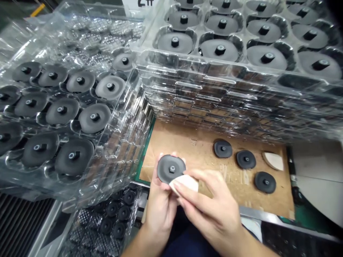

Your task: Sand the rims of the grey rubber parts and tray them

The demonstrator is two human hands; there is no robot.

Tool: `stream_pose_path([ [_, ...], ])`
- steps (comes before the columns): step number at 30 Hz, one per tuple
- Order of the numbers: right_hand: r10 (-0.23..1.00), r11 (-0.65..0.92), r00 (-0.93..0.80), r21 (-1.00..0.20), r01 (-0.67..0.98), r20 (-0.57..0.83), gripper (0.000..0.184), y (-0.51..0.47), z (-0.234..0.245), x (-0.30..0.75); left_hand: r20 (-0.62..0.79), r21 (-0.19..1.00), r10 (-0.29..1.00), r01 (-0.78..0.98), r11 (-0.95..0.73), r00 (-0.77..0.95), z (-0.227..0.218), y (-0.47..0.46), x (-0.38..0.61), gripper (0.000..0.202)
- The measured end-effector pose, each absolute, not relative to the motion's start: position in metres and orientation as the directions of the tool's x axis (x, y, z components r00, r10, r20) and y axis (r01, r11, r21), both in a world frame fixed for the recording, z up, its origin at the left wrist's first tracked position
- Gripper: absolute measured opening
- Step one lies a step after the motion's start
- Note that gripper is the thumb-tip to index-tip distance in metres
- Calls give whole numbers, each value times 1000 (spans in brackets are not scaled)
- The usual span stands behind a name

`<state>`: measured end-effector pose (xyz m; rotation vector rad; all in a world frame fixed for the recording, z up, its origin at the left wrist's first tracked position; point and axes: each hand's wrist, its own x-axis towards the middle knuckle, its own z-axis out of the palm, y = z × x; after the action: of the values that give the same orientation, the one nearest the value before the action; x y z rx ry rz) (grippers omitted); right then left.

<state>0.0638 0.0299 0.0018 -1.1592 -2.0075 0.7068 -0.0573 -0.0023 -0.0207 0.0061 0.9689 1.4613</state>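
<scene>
Here, your left hand [160, 210], half-curled, cradles the black hubbed disc [166, 167] by its rim above the palm, while your right hand [217, 203] pinches a cream wedge-shaped pad [189, 182] against the near edge; disc probably light, stiff, slightly slick, best held rimwise.

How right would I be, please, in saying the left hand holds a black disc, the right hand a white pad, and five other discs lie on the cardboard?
Only the count is wrong: the head view shows three other discs on the cardboard, not five. The left hand holds a black disc, the right hand a white pad.
</scene>
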Motion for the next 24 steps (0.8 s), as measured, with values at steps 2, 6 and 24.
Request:
stream_pose_path([
  [2, 886, 454, -339, -736, 502, 316, 21, 31, 3, 64, -529, 563, 825, -810, 167, -198, -20, -1, -57, 47],
  [6, 891, 444, -335, -741, 504, 306, 22, 32, 4, 65, -525, 548, 829, -822, 155, -194, -17, 1, -57, 46],
  [24, 876, 478, -314, -742, 471, 365, 18, 30, 12, 77, -513, 528, 845, -832, 170, -153, -11, 2, -49, 46],
])
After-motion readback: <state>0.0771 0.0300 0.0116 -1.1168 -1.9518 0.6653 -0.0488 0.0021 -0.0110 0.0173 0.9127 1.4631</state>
